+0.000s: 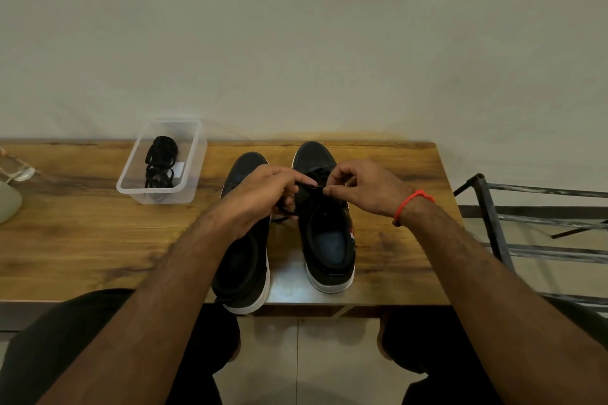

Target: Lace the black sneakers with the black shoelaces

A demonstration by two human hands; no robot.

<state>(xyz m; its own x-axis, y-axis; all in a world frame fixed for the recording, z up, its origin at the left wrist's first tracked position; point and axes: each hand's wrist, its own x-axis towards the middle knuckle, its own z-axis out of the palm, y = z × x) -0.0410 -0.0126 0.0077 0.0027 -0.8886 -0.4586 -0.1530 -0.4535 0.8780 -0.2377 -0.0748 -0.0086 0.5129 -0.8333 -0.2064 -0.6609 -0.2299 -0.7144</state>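
- Sneakers: two black low-top sneakers with white soles stand side by side on the brown wood-grain tabletop (394,174), toes toward the wall; the left sneaker (245,276) is partly covered by the left forearm, and the right sneaker (325,233) is the one being laced.
- Clear plastic rectangular tub (194,154), well apart to the left of the shoes, holds a bundled spare black shoelace (160,161) and a small white tag; nothing on the tag can be read.
- Left hand (260,197): fingers curled, pinching one part of the working black shoelace (307,187) above the right sneaker's eyelet rows, with slack trailing beneath the palm.
- Right hand (358,191): thumb and forefinger pinch the lace close to its tip; a thin red thread bracelet (413,200) circles the wrist.
- Technique, as judged: keep the span between both pinches taut and short, aim the tip squarely at the chosen eyelet, then draw through evenly so both ends stay equal and the lace lies flat. Which eyelet is next cannot be told, black on black.
- Markings: a small red-and-white patch (352,230) shows at the right sneaker's collar; its wording is too small to read, and no brand is legible.
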